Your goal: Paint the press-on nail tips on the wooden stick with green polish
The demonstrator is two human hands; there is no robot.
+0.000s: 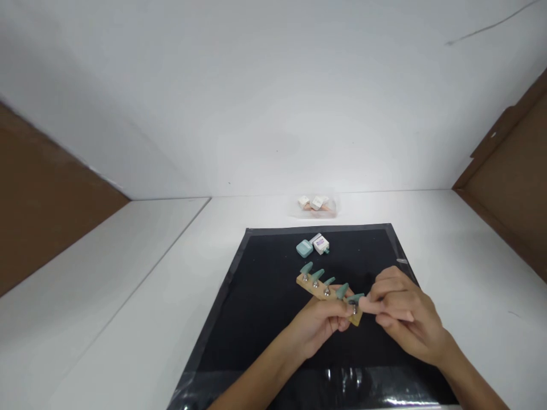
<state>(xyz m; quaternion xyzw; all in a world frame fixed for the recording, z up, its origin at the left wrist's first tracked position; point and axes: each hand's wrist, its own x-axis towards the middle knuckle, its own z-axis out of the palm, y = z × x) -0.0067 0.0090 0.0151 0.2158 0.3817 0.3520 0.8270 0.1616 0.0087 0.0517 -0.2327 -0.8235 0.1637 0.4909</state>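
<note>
My left hand (322, 324) grips the near end of a wooden strip (317, 286) that carries several teal nail tips on metal studs, holding it just above a black mat (265, 307). My right hand (404, 316) is closed in a pinch, thumb and forefinger on the teal nail tip (355, 298) at the strip's near end. The other teal tips stand in a row toward the far left of the strip.
On the mat behind the strip lie a small teal case (303, 248) and a small white bottle with a teal cap (321, 245). A clear box of small items (317, 204) sits by the white back wall. Brown boards flank both sides.
</note>
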